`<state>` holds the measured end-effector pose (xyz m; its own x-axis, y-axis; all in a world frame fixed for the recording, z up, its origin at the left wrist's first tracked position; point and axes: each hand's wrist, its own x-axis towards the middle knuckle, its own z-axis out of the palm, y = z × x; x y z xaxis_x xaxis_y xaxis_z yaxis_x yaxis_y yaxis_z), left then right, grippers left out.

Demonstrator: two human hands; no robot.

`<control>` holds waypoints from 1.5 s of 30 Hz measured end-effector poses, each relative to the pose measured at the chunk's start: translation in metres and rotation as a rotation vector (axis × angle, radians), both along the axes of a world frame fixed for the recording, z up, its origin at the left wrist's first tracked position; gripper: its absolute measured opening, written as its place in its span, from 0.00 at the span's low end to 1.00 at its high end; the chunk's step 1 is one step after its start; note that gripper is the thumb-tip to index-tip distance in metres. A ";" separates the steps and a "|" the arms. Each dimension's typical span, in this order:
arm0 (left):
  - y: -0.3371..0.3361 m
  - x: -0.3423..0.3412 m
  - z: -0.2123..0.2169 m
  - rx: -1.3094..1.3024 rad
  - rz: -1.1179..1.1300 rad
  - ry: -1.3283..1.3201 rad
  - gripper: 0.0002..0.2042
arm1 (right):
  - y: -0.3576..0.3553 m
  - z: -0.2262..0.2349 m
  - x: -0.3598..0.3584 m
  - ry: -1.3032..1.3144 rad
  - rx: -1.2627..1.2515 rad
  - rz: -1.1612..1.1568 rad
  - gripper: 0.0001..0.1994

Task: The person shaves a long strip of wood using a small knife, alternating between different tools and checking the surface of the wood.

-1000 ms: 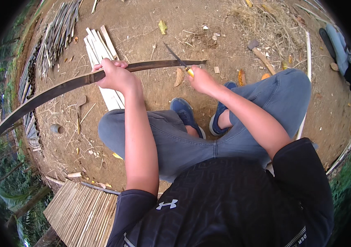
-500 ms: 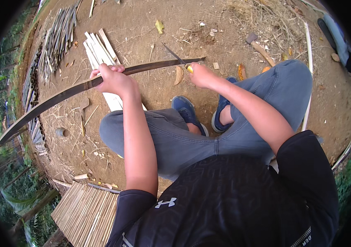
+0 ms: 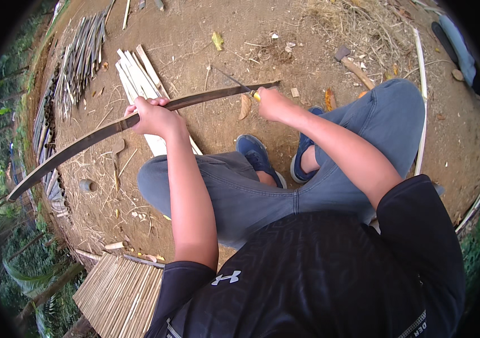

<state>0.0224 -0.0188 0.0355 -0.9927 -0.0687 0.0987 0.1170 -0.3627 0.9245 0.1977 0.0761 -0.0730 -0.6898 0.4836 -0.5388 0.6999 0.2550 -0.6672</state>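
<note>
A long, dark, split bamboo strip [image 3: 76, 141] stretches across the view, bowed by the lens, from the left edge to beyond my right hand. My left hand [image 3: 155, 117] is closed around it near its middle, above my left knee. In my closed right hand [image 3: 274, 105] is a knife [image 3: 232, 78] with a yellow handle and a narrow dark blade. The blade crosses the strip close to its right end and points to the far left. Whether the edge cuts into the strip cannot be made out.
Pale split slats [image 3: 137, 76] lie beyond my left hand. A hatchet [image 3: 355, 66] rests at the far right, beyond my right knee. On the left are a pile of thin sticks [image 3: 81, 59], a trowel-like tool [image 3: 117, 151] and a bamboo slat mat [image 3: 120, 293].
The knife has turned, its tip swinging left and nearer. My left hand and the strip have shifted slightly toward me, with the strip's left end a little farther right.
</note>
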 end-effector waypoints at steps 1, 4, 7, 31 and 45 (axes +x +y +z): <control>-0.003 0.001 0.001 0.014 -0.006 -0.026 0.08 | -0.006 0.002 -0.002 -0.003 0.040 0.015 0.14; -0.009 0.006 0.001 0.010 -0.044 -0.042 0.09 | -0.014 -0.002 0.003 -0.038 0.045 0.011 0.15; -0.004 0.009 0.002 -0.007 -0.065 -0.044 0.09 | 0.007 -0.014 0.009 -0.167 0.046 0.046 0.19; 0.000 -0.010 -0.009 -0.037 0.085 -0.025 0.10 | -0.015 -0.052 0.007 -0.047 -0.046 -0.124 0.16; 0.003 -0.019 -0.013 -0.023 0.146 -0.051 0.10 | 0.008 -0.044 0.002 -0.077 -0.078 -0.147 0.14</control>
